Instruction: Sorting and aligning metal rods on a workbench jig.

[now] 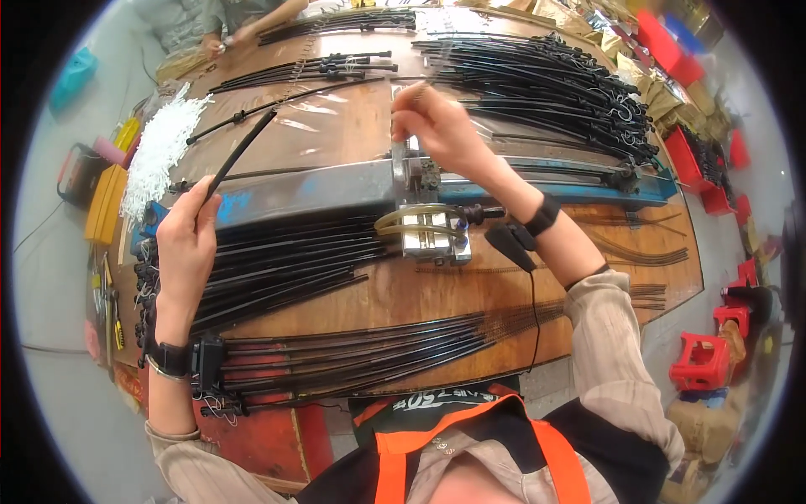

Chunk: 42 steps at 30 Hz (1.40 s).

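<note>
My left hand [185, 244] grips the near end of a long black rod [243, 149] that slants up and away over the wooden table [437, 294]. My right hand [441, 126] is raised over the middle of the table, its fingers pinched on a thin wire spring [416, 86]. Just below that hand a small metal fixture [428, 227] with yellowish hoses sits on a blue metal rail [319, 189]. Bundles of black rods [285, 260] lie beside my left hand, and more black rods [353, 353] lie along the near edge.
A big pile of black hooked rods [554, 84] covers the far right of the table. White plastic pieces [159, 147] are heaped at the left. Another person's hands [222, 38] work at the far edge. Red stools [701, 361] and red bins [688, 160] stand to the right.
</note>
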Available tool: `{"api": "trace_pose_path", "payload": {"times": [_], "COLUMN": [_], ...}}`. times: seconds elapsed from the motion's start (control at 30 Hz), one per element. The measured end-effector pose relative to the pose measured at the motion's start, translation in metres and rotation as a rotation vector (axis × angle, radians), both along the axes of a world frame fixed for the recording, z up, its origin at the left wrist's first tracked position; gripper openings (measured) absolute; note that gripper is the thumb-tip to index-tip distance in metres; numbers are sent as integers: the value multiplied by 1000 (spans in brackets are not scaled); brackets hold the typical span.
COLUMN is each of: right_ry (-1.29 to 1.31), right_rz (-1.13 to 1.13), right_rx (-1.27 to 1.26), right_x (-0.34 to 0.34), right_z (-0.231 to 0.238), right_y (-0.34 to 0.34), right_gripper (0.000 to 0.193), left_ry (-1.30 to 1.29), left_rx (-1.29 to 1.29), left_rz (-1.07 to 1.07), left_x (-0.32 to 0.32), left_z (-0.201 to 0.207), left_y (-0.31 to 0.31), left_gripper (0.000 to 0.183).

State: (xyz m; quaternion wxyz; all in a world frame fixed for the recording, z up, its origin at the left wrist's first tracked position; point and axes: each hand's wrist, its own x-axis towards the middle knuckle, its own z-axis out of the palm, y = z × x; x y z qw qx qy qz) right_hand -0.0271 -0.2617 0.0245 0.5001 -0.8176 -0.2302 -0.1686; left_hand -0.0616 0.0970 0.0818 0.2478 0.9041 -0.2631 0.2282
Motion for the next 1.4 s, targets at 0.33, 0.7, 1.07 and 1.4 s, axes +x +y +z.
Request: {"api": "trace_pose_path", "payload": {"times": [0.33, 0.7, 1.07, 1.4], "right_ry": [64, -95, -107, -101], "right_rz": [84, 55, -3, 94], "right_rx": [-196, -20, -28, -562], "right_x": [-4, 3, -4, 3], "right_z": [-2, -2, -15, -14], "right_y": [11, -1, 7, 31], "right_gripper": [8, 11, 13, 19], "left_ry": [22, 14, -21, -5], "left_rx": [-13, 40, 43, -15], "left_rz": [-23, -14, -21, -12], "left_x": [0, 10, 1, 5], "left_z": [-8, -13, -21, -14], "left_y": [-9, -1, 9, 11], "left_gripper": [24, 23, 23, 22]}}
